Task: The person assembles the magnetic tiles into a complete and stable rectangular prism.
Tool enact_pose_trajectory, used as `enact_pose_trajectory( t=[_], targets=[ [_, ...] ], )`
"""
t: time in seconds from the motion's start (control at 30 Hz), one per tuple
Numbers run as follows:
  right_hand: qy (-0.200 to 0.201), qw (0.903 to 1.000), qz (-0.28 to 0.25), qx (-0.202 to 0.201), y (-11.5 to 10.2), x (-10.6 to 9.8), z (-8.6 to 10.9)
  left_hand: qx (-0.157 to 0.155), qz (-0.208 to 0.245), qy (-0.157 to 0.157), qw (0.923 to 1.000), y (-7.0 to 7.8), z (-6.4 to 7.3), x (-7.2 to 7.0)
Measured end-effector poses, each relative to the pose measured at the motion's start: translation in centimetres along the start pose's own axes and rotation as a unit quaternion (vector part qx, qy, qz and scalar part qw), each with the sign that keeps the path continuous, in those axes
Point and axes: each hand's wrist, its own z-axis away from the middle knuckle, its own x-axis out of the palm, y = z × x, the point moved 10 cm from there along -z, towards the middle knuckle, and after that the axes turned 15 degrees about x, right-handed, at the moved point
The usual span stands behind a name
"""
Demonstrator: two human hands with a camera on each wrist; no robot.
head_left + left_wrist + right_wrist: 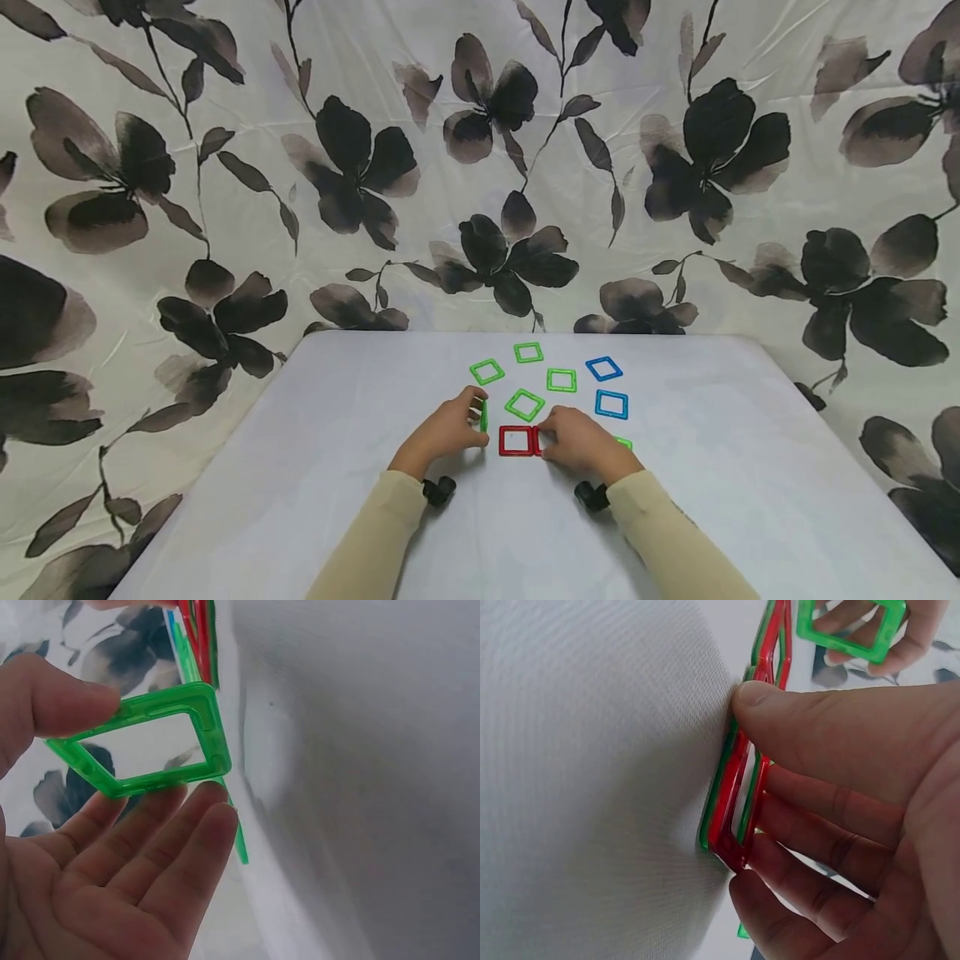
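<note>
My left hand (448, 427) pinches a green square magnetic tile frame (215, 735) between thumb and fingertips. In the head view that tile stands on edge, left of a red square tile (502, 442) on the table. A second red tile (724, 806) adjoins the first on its right. My right hand (581, 442) holds it, thumb on one edge and fingers at the opposite edge. Green frames (711, 802) show beneath the red ones in the right wrist view. Part of the second red tile is hidden by the hand in the head view.
Several loose green tile frames (562, 389) lie on the white table (360, 392) beyond the hands. Two blue frames (611, 392) lie to their right. Another green piece (624, 442) peeks out beside the right hand. A floral cloth (495, 167) hangs behind the table.
</note>
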Motion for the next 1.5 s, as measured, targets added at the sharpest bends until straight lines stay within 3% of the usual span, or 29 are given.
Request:
enact_pose_trajectory(
  t=[0.33, 0.73, 1.03, 1.5],
  targets=[
    [-0.004, 0.9999, -0.011, 0.004, 0.1, -0.1, 0.1, 0.019, 0.001, -0.029, 0.9994, 0.3, -0.5, 0.9],
    [-0.009, 1.0, -0.002, 0.002, -0.1, -0.4, -0.1, 0.016, 0.021, -0.049, 0.9984, 1.0, -1.0, 1.4],
    [0.0, 0.9999, 0.006, -0.016, -0.2, -0.4, -0.2, 0.014, 0.037, -0.05, 0.9979, 0.9, -1.1, 1.9],
    [-0.006, 1.0, 0.001, -0.005, 0.1, -0.3, -0.4, -0.002, 0.089, -0.049, 0.9949, 0.1, -0.9, 2.1]
  ],
)
